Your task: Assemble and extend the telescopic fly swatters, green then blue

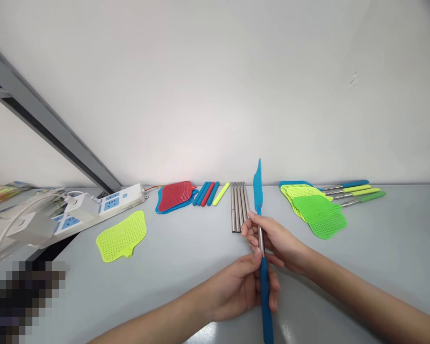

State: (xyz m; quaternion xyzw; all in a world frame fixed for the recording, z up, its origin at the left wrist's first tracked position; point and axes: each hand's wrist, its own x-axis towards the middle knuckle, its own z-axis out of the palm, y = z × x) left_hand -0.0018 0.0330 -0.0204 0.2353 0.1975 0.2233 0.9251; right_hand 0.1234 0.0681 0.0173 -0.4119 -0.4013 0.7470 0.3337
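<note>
A blue fly swatter [266,296] with a metal shaft is held upright between my two hands, its blue head turned nearly edge-on. My left hand [241,289] is closed around the top of the blue handle, thumb on the front. Higher up, my right hand [272,234] pinches the shaft just below the head. Behind my hands lies a row of metal rods [237,210]. Left of them are a yellow handle [221,194] and several blue and red handles [208,193]. Right of my hands lie assembled fly swatters [322,217] in blue, yellow and green, overlapping.
A yellow swatter head [123,236] lies alone at the left. Red and blue swatter heads [175,196] are stacked near the wall. A white power strip [118,203] with plugged-in adapters and cables runs along the left edge, beside a grey metal frame [57,110].
</note>
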